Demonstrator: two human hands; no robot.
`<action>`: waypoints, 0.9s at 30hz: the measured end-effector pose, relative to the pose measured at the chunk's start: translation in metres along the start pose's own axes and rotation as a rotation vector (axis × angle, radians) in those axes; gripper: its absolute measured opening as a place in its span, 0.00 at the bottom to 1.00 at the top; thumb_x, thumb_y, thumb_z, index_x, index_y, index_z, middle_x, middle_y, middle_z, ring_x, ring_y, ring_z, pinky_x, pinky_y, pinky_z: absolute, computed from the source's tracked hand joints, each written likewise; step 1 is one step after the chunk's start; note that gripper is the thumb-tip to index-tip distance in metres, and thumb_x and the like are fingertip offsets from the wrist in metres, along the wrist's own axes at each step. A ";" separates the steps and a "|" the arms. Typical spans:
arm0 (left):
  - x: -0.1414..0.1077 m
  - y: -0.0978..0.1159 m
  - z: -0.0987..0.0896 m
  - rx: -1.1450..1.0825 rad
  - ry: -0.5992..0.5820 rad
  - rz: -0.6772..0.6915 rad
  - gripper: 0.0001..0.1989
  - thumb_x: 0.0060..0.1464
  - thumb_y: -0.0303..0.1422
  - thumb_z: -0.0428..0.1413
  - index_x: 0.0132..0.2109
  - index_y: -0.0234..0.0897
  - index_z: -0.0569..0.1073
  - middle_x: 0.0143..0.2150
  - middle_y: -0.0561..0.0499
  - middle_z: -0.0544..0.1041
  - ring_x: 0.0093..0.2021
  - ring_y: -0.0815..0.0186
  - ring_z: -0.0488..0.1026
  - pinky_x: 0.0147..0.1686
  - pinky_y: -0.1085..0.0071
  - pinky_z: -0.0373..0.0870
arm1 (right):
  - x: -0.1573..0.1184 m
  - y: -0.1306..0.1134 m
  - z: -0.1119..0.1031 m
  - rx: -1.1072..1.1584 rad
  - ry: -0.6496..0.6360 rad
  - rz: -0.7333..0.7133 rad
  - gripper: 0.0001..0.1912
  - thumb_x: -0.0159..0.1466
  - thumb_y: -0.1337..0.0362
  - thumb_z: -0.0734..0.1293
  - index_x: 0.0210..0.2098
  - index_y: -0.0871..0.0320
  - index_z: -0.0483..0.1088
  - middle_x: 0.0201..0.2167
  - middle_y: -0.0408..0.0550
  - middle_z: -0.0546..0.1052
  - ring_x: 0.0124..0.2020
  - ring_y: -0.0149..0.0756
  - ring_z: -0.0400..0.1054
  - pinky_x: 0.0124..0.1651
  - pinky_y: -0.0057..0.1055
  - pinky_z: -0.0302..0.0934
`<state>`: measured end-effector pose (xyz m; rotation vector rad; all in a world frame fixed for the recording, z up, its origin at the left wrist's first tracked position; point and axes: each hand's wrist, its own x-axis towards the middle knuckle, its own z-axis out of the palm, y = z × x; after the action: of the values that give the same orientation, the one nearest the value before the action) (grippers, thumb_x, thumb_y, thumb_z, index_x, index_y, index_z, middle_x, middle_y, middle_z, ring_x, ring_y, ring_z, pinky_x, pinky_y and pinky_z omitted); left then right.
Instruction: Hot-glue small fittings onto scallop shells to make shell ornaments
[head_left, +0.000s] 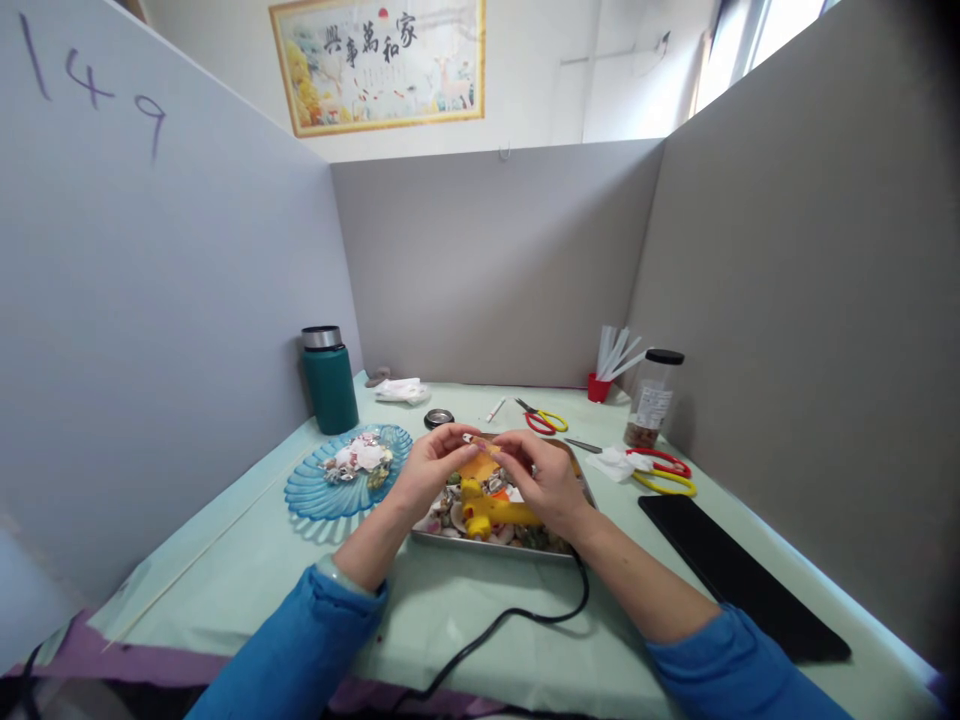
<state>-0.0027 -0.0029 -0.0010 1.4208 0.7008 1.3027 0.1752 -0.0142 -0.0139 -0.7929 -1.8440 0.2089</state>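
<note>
My left hand (429,466) and my right hand (546,478) meet above a metal tray (480,541) full of several shells. Together the fingertips pinch a small pale shell piece (471,438) just over an orange piece (478,465). A yellow glue gun (491,511) lies in the tray below my hands, and its black cord (517,618) runs toward me across the table. Both forearms wear blue sleeves.
A blue glass plate (315,490) with shells sits left of the tray, a green flask (330,378) behind it. Scissors (546,419), a second red-yellow pair (664,472), a jar (652,399), a red cup of sticks (600,385) and a black pad (739,575) lie to the right. Grey partitions enclose the table.
</note>
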 end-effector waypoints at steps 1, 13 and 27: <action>0.000 0.000 0.000 0.005 -0.001 -0.004 0.13 0.46 0.34 0.63 0.40 0.34 0.75 0.34 0.49 0.79 0.34 0.68 0.74 0.35 0.74 0.69 | 0.000 -0.001 0.000 0.000 -0.002 -0.001 0.08 0.65 0.62 0.62 0.40 0.57 0.69 0.26 0.44 0.72 0.24 0.30 0.63 0.29 0.26 0.59; -0.001 0.003 0.000 0.123 -0.097 -0.026 0.15 0.49 0.41 0.60 0.37 0.33 0.78 0.32 0.48 0.77 0.28 0.68 0.70 0.27 0.74 0.67 | -0.001 0.001 0.000 -0.005 0.029 -0.042 0.07 0.64 0.62 0.62 0.39 0.57 0.69 0.28 0.46 0.74 0.26 0.31 0.65 0.30 0.27 0.60; -0.003 0.006 0.001 0.176 -0.012 0.008 0.14 0.47 0.39 0.61 0.36 0.32 0.80 0.32 0.48 0.80 0.31 0.65 0.73 0.32 0.72 0.67 | -0.002 0.001 0.000 -0.014 0.022 -0.087 0.06 0.64 0.63 0.63 0.40 0.57 0.68 0.28 0.45 0.74 0.25 0.30 0.65 0.28 0.26 0.59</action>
<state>-0.0040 -0.0076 0.0034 1.5720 0.8186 1.2621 0.1760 -0.0152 -0.0159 -0.7203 -1.8568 0.1311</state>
